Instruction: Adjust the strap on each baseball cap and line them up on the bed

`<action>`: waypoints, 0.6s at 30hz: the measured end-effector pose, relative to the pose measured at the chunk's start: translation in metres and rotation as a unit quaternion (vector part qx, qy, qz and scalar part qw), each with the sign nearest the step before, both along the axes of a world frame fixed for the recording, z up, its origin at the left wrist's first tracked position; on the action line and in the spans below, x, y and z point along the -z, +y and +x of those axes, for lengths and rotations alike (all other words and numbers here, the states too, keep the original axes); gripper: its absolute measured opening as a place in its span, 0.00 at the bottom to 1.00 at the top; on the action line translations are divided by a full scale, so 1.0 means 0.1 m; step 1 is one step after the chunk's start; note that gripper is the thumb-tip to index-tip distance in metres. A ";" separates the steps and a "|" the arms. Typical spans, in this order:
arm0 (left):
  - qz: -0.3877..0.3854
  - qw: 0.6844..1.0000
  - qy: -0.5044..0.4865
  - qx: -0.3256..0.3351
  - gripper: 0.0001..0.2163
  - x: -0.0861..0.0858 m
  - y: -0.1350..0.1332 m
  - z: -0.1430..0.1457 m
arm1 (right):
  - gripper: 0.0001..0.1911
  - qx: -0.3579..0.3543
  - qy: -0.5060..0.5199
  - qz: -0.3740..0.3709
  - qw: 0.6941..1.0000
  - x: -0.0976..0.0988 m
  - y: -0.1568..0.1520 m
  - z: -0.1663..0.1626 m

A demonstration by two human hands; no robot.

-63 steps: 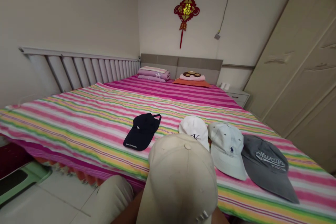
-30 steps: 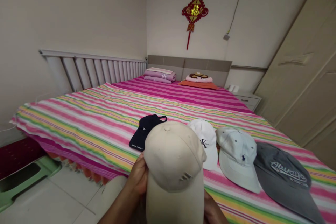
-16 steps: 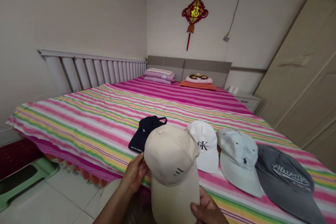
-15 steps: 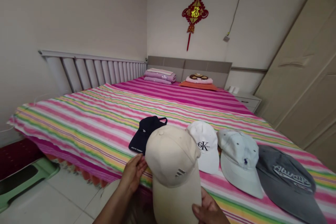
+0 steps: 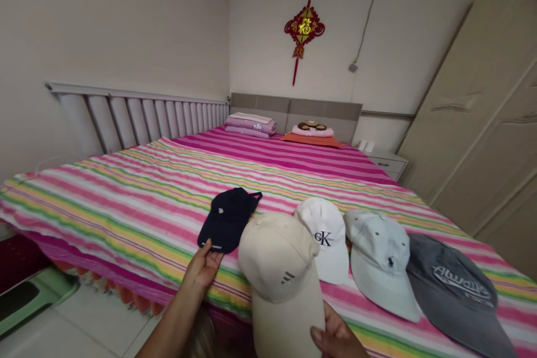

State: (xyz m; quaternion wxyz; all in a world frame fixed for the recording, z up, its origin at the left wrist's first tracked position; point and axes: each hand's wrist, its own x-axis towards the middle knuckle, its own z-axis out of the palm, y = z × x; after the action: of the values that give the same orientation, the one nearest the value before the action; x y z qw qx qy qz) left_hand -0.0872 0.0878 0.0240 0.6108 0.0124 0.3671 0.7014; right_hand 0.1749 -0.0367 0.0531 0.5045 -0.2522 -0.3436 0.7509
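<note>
A beige cap [image 5: 272, 257] with a three-stripe mark is held up in front of the bed by my right hand [image 5: 338, 335], its thumb on top of the brim and its fingers beneath. My left hand [image 5: 205, 265] is at the brim of a navy cap [image 5: 226, 221], thumb over the front edge and fingers beside or below it. To the right, a white cap [image 5: 325, 240] with black letters is partly covered by the beige one. Beyond it lie a pale mint cap [image 5: 380, 260] and a dark grey cap [image 5: 457, 291] with white lettering.
The caps lie along the near edge of a bed with a striped sheet [image 5: 138, 190]. Folded purple bedding [image 5: 251, 126] and a pink pillow [image 5: 312, 131] are by the headboard. A green stool [image 5: 37, 296] stands at lower left; a white nightstand [image 5: 386, 165] is at back right.
My left hand has moved left from beside the beige cap to the navy cap's brim. The beige cap stays in my right hand. The view has shifted slightly.
</note>
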 end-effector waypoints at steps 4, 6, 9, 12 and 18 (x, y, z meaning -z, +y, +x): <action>0.082 0.991 -0.041 -0.101 0.12 0.11 -0.01 -0.15 | 0.25 0.027 -0.012 0.012 0.999 -0.10 0.34 -0.10; 0.090 0.985 -0.037 -0.144 0.13 0.17 0.02 -0.25 | 0.26 0.040 0.000 0.019 0.999 -0.14 0.61 -0.18; 0.088 0.983 -0.010 -0.160 0.13 0.22 0.07 -0.35 | 0.26 0.077 0.028 -0.008 0.997 -0.18 1.07 -0.32; 0.093 0.983 0.015 -0.155 0.14 0.25 0.09 -0.35 | 0.20 0.104 0.040 -0.035 0.993 -0.13 1.48 -0.44; 0.077 0.982 0.037 -0.166 0.11 0.29 0.10 -0.31 | 0.16 0.170 0.050 -0.129 0.976 0.26 1.82 -0.52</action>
State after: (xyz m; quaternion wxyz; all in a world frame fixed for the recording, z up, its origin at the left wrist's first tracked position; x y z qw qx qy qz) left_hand -0.1185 0.0974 -0.0046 0.4686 0.0240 0.3317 0.8184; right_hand 0.1231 0.1448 0.0266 0.6048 -0.3319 -0.1702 0.7037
